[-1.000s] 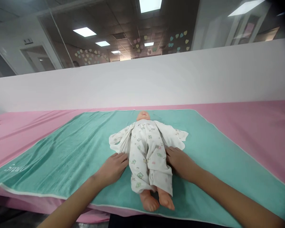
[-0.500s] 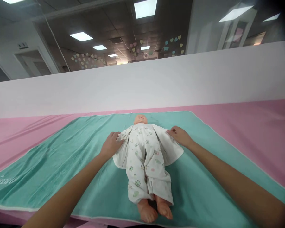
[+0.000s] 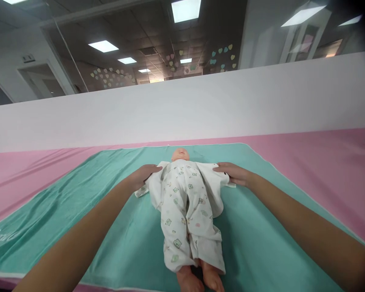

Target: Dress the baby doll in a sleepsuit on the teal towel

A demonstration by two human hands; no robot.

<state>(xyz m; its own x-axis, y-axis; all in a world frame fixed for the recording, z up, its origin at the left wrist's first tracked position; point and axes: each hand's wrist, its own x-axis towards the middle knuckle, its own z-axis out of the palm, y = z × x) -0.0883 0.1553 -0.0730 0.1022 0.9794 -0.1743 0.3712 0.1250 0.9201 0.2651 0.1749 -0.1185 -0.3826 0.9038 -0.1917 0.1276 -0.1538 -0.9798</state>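
A baby doll (image 3: pixel 181 154) lies on its back on a teal towel (image 3: pixel 115 231), head at the far end and bare feet towards me. Patterned white trousers (image 3: pixel 175 202) cover its legs and reach high up its front. A white baby shirt (image 3: pixel 212 190) spreads out on both sides of the body. My left hand (image 3: pixel 142 177) is closed on the shirt's left part, thumb on top and fingers underneath. On the other side, my right hand (image 3: pixel 233 172) pinches the shirt's right part between thumb and fingers. The cloth hides the doll's arms.
Under the towel is a pink surface (image 3: pixel 328 162) that runs along its back and sides. Behind it rises a low white wall (image 3: pixel 182 107), with a dark glass or mirror panel (image 3: pixel 158 44) above that shows ceiling lights and heart-shaped stickers.
Both hands have taken hold of the shirt's sides and lifted them, the fingers now under the cloth. Its lower edges have drawn up and inwards. The doll appears slightly nearer.
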